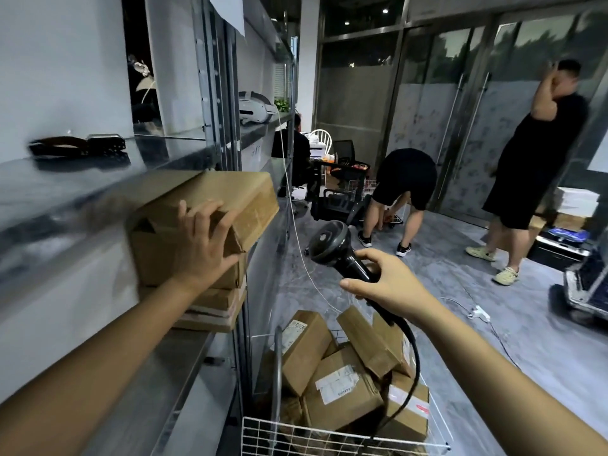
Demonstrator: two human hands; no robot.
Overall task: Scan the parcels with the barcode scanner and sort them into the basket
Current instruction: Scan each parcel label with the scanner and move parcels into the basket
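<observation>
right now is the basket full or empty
Not empty, largely full: a jumbled pile of cardboard parcels fills much of the wire basket.

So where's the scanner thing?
The barcode scanner is in the right hand, mid-frame in the head view, above the wire basket and right of the cardboard box.

The basket's [263, 436] near side is cut off below, and the left shelf [49, 199] is motion-blurred.
</observation>
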